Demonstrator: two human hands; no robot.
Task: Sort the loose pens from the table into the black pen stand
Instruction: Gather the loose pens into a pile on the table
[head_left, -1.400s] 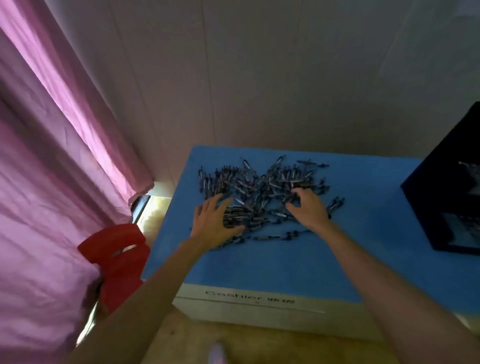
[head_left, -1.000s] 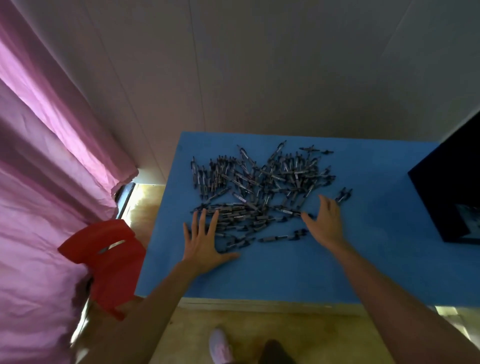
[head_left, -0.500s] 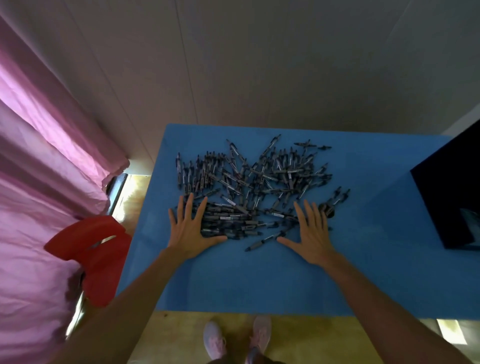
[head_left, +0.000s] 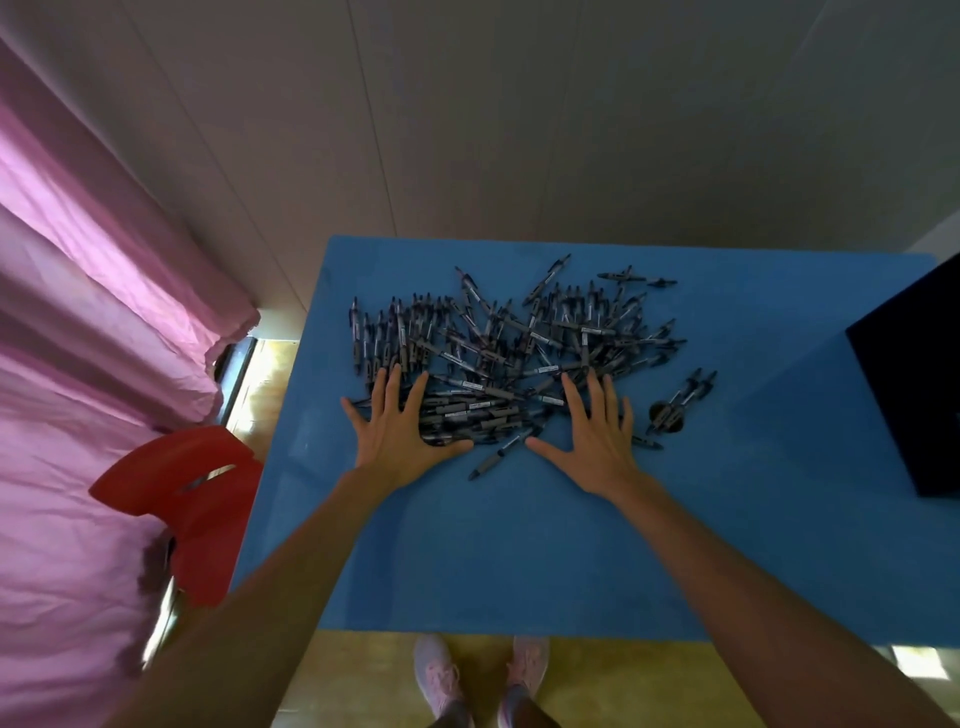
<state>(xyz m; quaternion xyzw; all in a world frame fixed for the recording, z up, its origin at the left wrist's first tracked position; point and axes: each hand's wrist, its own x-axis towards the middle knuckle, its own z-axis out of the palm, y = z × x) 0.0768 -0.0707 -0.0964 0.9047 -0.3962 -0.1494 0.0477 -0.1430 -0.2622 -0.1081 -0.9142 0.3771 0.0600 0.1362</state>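
Left grip (head_left: 400, 441) and right grip (head_left: 597, 447): fingers straight, spread, pressing flat on near edge of pen pile (head_left: 509, 353). Pile on blue desk (head_left: 519, 545). Black pen stand (head_left: 914, 395) right of pile. Pink curtain (head_left: 93, 322), red chair (head_left: 192, 499) left of pile; panelled wall (head_left: 519, 114) beyond.

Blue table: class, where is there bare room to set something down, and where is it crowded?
Bare blue table shows between the two forearms up to the near edge, and between the pen pile and black pen stand. It is crowded mid-table, where left hand and right hand press flat against the pile.
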